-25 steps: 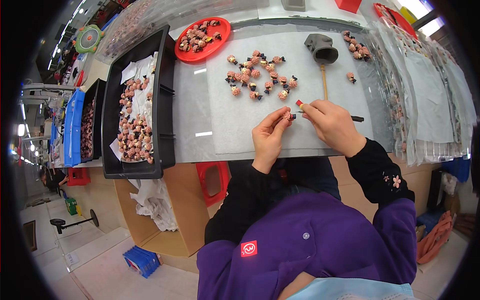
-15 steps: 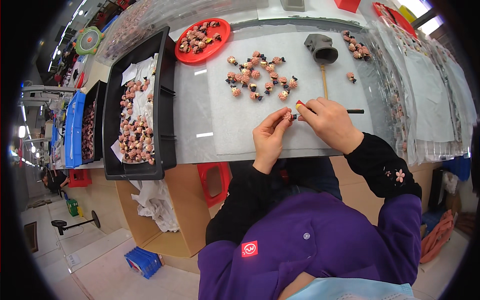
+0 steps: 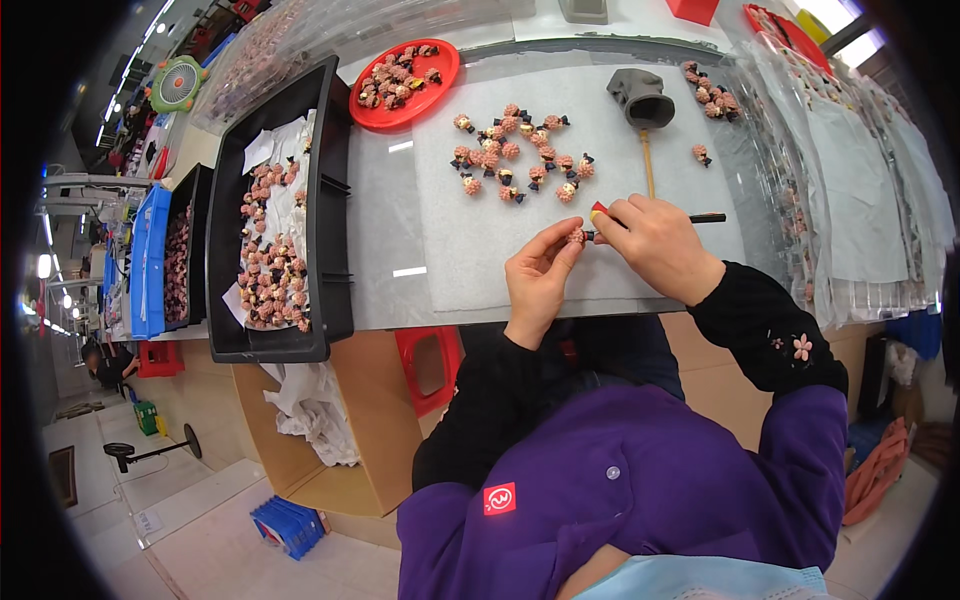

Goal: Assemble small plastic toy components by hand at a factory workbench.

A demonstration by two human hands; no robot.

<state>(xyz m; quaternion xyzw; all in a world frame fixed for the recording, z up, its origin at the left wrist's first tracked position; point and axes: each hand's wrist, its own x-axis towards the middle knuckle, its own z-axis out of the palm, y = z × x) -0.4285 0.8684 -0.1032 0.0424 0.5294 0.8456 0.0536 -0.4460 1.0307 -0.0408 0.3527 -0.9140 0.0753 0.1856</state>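
Note:
Above the near edge of the table, my left hand [image 3: 539, 270] pinches a small figurine piece [image 3: 577, 236] with bumpy pink hair and a dark part on its right. My right hand [image 3: 660, 245] is closed around a slim black-handled tool [image 3: 708, 218] whose end sticks out to the right. Its working tip, partly hidden by the fingers, meets the dark side of the piece. Something red and yellow [image 3: 599, 210] shows at a right fingertip. Beyond my hands, several similar figurine pieces [image 3: 510, 150] lie loosely on a white sheet [image 3: 450, 250].
A red plate [image 3: 440, 100] and a black crate [image 3: 335, 250], both holding more pieces, stand to the left. A grey cup-shaped holder [image 3: 640, 95] with a wooden stick [image 3: 649, 165] lies ahead. Plastic-wrapped trays [image 3: 850, 180] line the right. An open cardboard box [image 3: 385, 440] sits below the table.
The outer end of the black-handled tool has shifted slightly upward and left. Both hands stay in nearly the same place around the figurine piece.

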